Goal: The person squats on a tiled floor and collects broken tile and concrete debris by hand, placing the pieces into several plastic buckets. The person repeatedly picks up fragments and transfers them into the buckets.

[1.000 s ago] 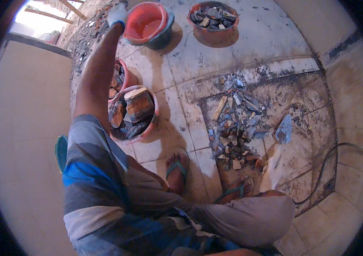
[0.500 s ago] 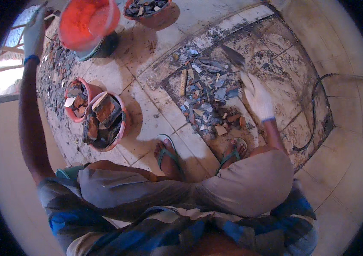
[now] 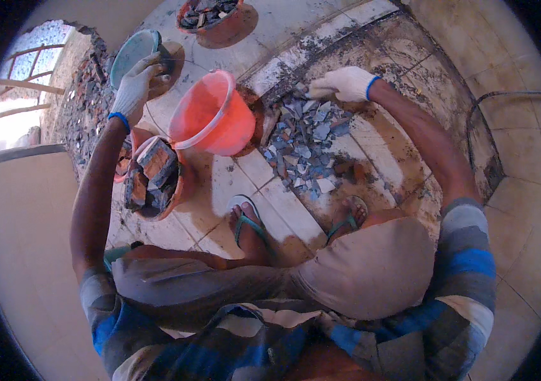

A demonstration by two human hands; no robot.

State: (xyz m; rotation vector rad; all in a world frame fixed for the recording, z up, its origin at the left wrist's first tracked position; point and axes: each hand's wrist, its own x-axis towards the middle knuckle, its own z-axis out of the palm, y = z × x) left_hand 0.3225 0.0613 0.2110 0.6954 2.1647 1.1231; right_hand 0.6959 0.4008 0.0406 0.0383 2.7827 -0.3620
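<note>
My gloved left hand (image 3: 137,87) is closed around the thin wire handle of an orange bucket (image 3: 223,117). That bucket tilts toward me, its inside bare, beside the rubble. My gloved right hand (image 3: 345,84) is at the far edge of a pile of broken tile and stone pieces (image 3: 308,143), fingers bent and pointing left; what they hold, if anything, is hidden. Near my left forearm stands a bucket (image 3: 178,200) filled with large broken chunks, partly covering another bucket.
A teal bucket (image 3: 132,56) stands behind my left hand, and an orange tub of rubble (image 3: 210,24) is at the far side. Loose debris (image 3: 95,89) lies along the left wall opening. A black hose (image 3: 470,127) curves at the right. My sandalled feet flank the pile's near end.
The orange bucket has come down from the upper left to beside the pile, with my left hand coming nearer. My right hand has moved up and left; the dark blade near it no longer shows.
</note>
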